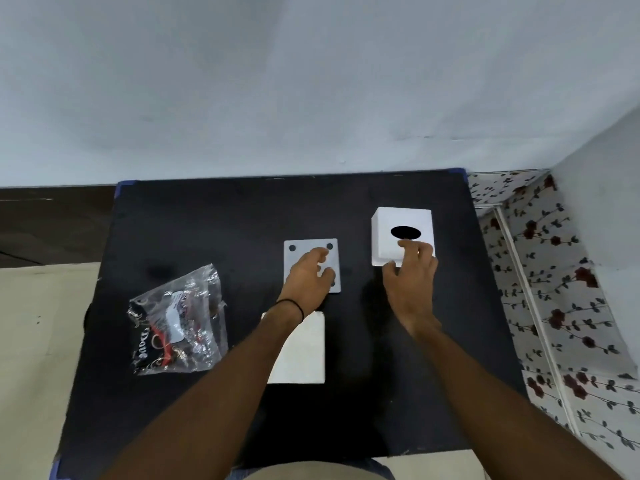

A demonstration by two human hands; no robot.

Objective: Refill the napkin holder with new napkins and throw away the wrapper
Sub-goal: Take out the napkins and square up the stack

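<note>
The left hand (313,271) is being laid, fingers spread and gripping nothing, on the base plate (311,265) at the centre of the frame. The right hand (410,271) is being curled loosely at the near edge of the holder (403,233), right of centre; whether it is being gripped cannot be told. The napkins (306,355) are lying below centre, partly hidden by the left forearm, and the wrapper (178,327) is lying at lower left. The stack could be skewed or crumpled while being slid under the holder, and the light wrapper could be brushed off the edge by a passing arm. The dark surface (214,237) is being backed by a pale wall (311,81); flowered covering (554,289) is showing at right
</note>
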